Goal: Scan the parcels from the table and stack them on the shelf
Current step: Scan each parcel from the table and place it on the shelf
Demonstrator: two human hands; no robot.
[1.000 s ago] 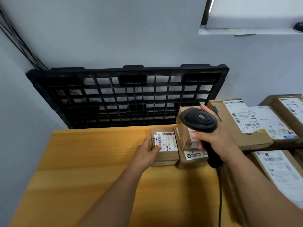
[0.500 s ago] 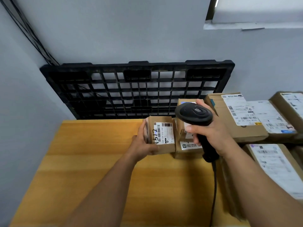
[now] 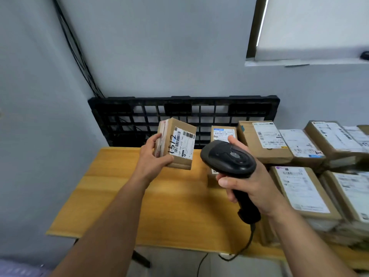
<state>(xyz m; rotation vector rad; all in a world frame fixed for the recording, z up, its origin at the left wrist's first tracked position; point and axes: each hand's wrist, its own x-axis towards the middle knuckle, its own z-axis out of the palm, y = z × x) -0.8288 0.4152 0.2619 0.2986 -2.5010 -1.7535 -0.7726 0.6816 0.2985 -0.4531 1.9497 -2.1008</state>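
Parcel (image 3: pixel 177 143) tilted above the table (image 3: pixel 119 188), gripped in the left hand (image 3: pixel 152 159). Right hand (image 3: pixel 251 184), just beside it, grasps a scanner (image 3: pixel 227 156); more parcels (image 3: pixel 299 156) lie stacked to its right.

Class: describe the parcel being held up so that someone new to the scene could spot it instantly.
Start at the yellow wooden table before the black pallet. Above its far edge the left hand grips a small cardboard parcel. Unlike the stacked parcels, it is lifted, tilted and marked 1512 by hand.
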